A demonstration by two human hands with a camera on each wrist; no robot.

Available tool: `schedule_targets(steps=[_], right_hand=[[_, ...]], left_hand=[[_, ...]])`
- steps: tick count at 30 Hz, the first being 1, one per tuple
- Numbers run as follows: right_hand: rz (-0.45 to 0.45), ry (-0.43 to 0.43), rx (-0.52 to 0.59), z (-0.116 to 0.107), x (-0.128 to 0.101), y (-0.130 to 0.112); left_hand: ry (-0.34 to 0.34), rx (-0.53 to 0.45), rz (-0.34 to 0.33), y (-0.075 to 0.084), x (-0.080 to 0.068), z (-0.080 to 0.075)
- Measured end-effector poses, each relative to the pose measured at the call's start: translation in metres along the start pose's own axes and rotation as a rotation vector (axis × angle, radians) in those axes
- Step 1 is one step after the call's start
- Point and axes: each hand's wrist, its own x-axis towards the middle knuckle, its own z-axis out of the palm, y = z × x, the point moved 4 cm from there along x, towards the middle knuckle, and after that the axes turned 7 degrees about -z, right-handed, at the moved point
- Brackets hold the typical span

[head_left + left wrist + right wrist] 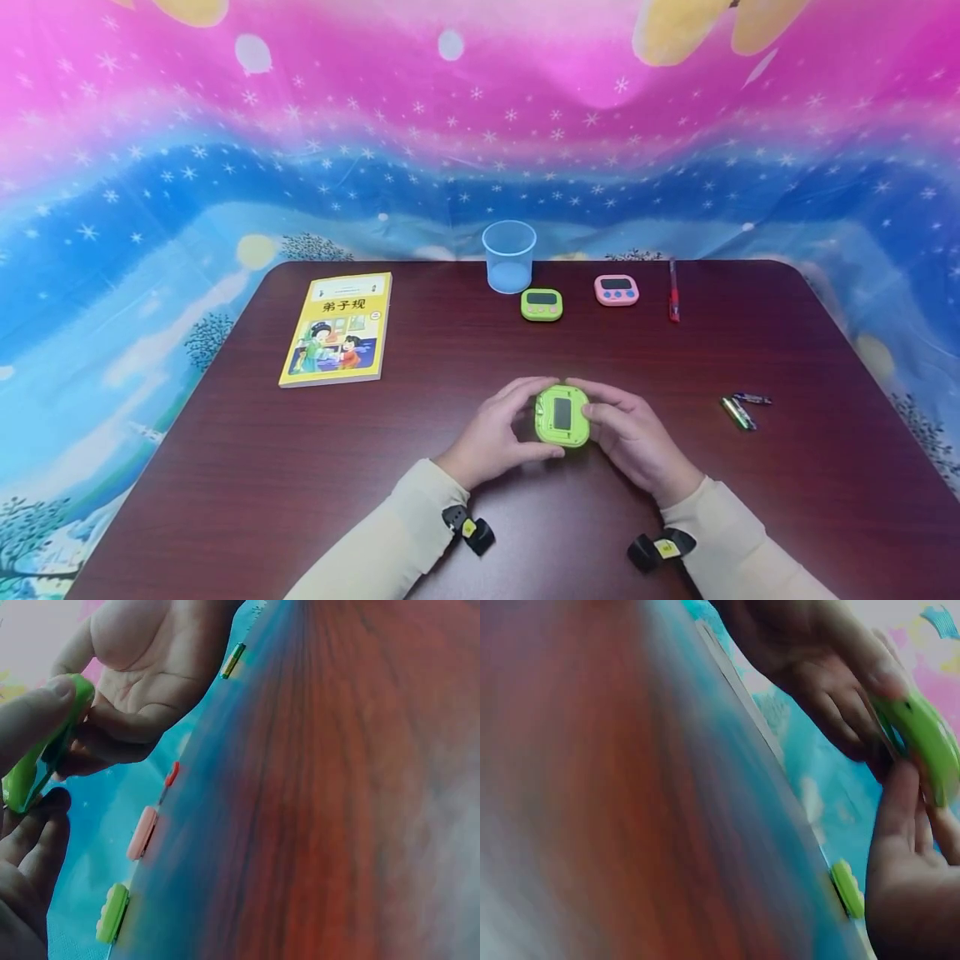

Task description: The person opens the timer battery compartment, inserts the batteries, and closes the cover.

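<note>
Both hands hold a lime-green digital timer (577,421) with a dark rectangular panel, raised over the near middle of the table and turned sideways. My left hand (487,433) grips it from the left, thumb along the lower edge and fingers at the upper edge. From the right, my right hand (637,437) pinches it, thumb on the face and fingers behind. The wrist views show the timer (21,780) edge-on between the two hands, its far side hidden by fingers. Batteries (738,412) lie on the table right of the right hand.
A second green timer (542,305) and a pink timer (617,291) lie toward the back of the dark wooden table (300,483). Behind the green one stands a clear blue cup (510,258). A red pen (673,292) is at back right, a yellow book (337,329) at left.
</note>
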Motion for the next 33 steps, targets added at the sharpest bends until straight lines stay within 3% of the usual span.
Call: schedule_targets(steps=[7,11,14,19,22,29,33], right_hand=[[-0.022,0.277,0.0,0.02,-0.008,0.001],[-0.044,0.335,0.021,0.031,-0.012,0.003],[-0.049,0.341,0.024,0.032,-0.014,0.004],[-0.049,0.337,0.011,0.021,-0.012,0.002],[-0.027,0.279,-0.005,0.013,-0.009,-0.003],[0.062,0.0,-0.061,0.007,-0.004,-0.01],[0.084,0.001,-0.094,0.007,-0.003,-0.01]], left_hand=[[0.143,-0.037,-0.011,-0.002,0.0,-0.001],[0.23,-0.004,-0.012,0.0,-0.001,-0.002],[0.242,-0.006,-0.017,0.001,-0.001,-0.002],[0.154,-0.238,-0.078,-0.002,0.0,-0.001],[0.085,-0.385,-0.16,-0.006,-0.001,0.0],[-0.075,-0.568,-0.304,-0.011,-0.001,0.003],[-0.124,-0.612,-0.331,-0.013,-0.002,0.005]])
